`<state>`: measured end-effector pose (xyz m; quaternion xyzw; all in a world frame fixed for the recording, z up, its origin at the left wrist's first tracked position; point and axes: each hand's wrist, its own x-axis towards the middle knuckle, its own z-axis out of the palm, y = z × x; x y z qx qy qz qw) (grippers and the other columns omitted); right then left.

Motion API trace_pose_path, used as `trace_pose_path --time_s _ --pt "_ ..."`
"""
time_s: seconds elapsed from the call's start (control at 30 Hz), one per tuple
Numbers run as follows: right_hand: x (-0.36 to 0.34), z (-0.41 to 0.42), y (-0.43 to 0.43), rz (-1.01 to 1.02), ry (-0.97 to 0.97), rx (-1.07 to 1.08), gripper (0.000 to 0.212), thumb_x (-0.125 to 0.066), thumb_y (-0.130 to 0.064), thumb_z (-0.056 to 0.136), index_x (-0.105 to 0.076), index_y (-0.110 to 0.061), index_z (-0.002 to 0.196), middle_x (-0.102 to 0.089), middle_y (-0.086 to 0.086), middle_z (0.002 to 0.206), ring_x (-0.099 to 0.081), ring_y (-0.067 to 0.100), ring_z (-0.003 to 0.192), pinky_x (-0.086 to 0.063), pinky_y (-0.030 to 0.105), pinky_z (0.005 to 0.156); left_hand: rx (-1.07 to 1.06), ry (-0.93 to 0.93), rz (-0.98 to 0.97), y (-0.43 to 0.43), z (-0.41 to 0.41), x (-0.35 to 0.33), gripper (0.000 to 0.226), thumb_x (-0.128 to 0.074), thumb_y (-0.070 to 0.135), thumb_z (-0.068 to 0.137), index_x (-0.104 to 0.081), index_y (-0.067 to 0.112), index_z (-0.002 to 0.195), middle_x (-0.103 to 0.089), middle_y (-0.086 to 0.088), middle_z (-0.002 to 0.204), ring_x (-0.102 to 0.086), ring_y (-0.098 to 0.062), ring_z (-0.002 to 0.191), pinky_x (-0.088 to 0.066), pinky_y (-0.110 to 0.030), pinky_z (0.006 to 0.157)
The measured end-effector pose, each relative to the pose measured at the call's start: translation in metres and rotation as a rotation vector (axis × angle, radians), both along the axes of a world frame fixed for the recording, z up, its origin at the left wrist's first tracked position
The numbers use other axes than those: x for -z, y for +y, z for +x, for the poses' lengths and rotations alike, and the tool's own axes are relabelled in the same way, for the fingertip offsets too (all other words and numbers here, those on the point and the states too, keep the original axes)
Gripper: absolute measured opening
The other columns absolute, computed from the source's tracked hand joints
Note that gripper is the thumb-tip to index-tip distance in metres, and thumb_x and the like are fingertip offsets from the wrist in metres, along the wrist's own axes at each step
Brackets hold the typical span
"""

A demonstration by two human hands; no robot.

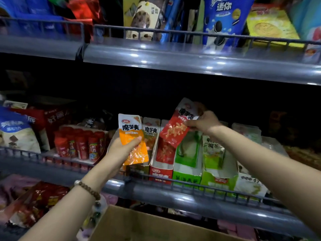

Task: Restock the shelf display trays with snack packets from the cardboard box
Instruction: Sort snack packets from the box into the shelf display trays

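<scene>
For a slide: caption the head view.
Left hand grips an orange snack packet; right hand pinches a red snack packet above display trays.

This is a shop, in a snack aisle. Grey shelves (191, 61) with wire front rails carry biscuit bags (224, 20) above and open display trays (160, 174) of snack packets (165, 150) below. A cardboard box (139, 225) sits in front, below the lower shelf.

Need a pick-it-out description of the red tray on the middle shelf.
On the middle shelf, behind the grey rail, open cardboard trays stand in a row. The red tray sits just left of the green trays, below the red packet that the right hand holds. It is the only tray with a red front.
</scene>
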<state>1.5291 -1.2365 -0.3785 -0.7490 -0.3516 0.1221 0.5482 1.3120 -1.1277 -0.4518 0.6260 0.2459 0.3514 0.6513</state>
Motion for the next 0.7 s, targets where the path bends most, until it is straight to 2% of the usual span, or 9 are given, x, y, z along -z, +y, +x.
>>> trace_pose_path --time_s 0.1,0.17,0.23,0.27,0.37,0.43,0.5,0.57,0.7 --pt "0.008 0.01 0.023 -0.184 -0.199 0.06 0.035 -0.077 -0.018 0.075 -0.067 0.003 0.101 -0.067 0.011 0.103 -0.063 0.025 0.096 -0.051 0.04 0.09 -0.03 0.076 0.059 0.007 0.011 0.003 0.003 -0.058 0.015 0.092 -0.061 0.015 0.09 -0.072 0.001 0.07 -0.071 -0.017 0.071 -0.056 -0.025 0.058" --pt "0.015 0.011 0.037 -0.245 -0.268 0.06 0.037 -0.076 -0.02 0.077 -0.065 -0.002 0.108 -0.067 0.011 0.11 -0.063 0.025 0.1 -0.051 0.035 0.087 -0.068 0.125 0.086 0.014 0.018 0.009 0.008 -0.062 0.023 0.09 -0.065 0.015 0.087 -0.072 -0.004 0.081 -0.068 -0.028 0.087 -0.054 -0.036 0.077" --pt "0.021 0.008 0.046 -0.25 -0.311 0.019 0.047 -0.072 -0.015 0.08 -0.056 -0.008 0.124 -0.063 0.009 0.115 -0.061 0.025 0.104 -0.048 0.026 0.077 -0.059 0.152 0.073 0.019 0.023 0.015 0.014 -0.065 0.03 0.086 -0.067 0.017 0.09 -0.073 -0.006 0.092 -0.066 -0.028 0.095 -0.05 -0.044 0.093" --pt "0.027 0.007 0.05 -0.243 -0.344 -0.013 0.049 -0.07 -0.012 0.081 -0.053 -0.01 0.127 -0.063 0.009 0.115 -0.061 0.024 0.103 -0.044 0.023 0.073 -0.04 0.158 0.062 0.02 0.025 0.017 0.016 -0.066 0.032 0.084 -0.067 0.018 0.092 -0.073 -0.005 0.095 -0.066 -0.027 0.096 -0.048 -0.046 0.096" --pt "0.044 0.004 0.051 -0.301 -0.539 -0.006 0.029 -0.069 -0.013 0.083 -0.057 -0.009 0.109 -0.063 0.008 0.103 -0.058 0.019 0.088 -0.041 0.022 0.063 0.039 0.172 0.038 0.018 0.03 0.024 0.037 -0.067 0.042 0.078 -0.065 0.018 0.107 -0.072 -0.001 0.103 -0.066 -0.024 0.1 -0.047 -0.048 0.098" --pt "0.058 0.006 0.05 -0.318 -0.705 0.029 0.035 -0.071 -0.018 0.081 -0.056 -0.011 0.112 -0.062 0.008 0.109 -0.056 0.023 0.098 -0.042 0.028 0.077 0.074 0.174 0.04 0.017 0.031 0.028 0.06 -0.067 0.051 0.069 -0.06 0.017 0.118 -0.071 0.0 0.107 -0.066 -0.022 0.102 -0.047 -0.049 0.098" --pt "0.07 0.01 0.051 -0.337 -0.806 0.033 0.05 -0.071 -0.024 0.08 -0.051 -0.017 0.126 -0.06 0.006 0.117 -0.051 0.026 0.111 -0.032 0.032 0.092 0.085 0.165 0.041 0.018 0.031 0.03 0.066 -0.067 0.053 0.066 -0.057 0.018 0.121 -0.071 0.001 0.108 -0.066 -0.021 0.103 -0.046 -0.049 0.099" --pt "0.075 0.011 0.052 -0.35 -0.847 0.033 0.058 -0.069 -0.029 0.081 -0.045 -0.023 0.134 -0.057 0.005 0.12 -0.046 0.024 0.116 -0.025 0.029 0.092 0.083 0.155 0.027 0.017 0.031 0.03 0.057 -0.067 0.048 0.072 -0.057 0.019 0.119 -0.071 0.0 0.108 -0.066 -0.021 0.103 -0.047 -0.048 0.098" --pt "0.074 0.011 0.054 -0.397 -0.865 0.063 0.057 -0.068 -0.032 0.082 -0.046 -0.023 0.134 -0.055 0.005 0.122 -0.044 0.024 0.117 -0.024 0.029 0.093 0.063 0.141 0.052 0.015 0.03 0.03 0.031 -0.063 0.032 0.086 -0.061 0.017 0.113 -0.073 -0.001 0.102 -0.07 -0.019 0.093 -0.055 -0.04 0.085"
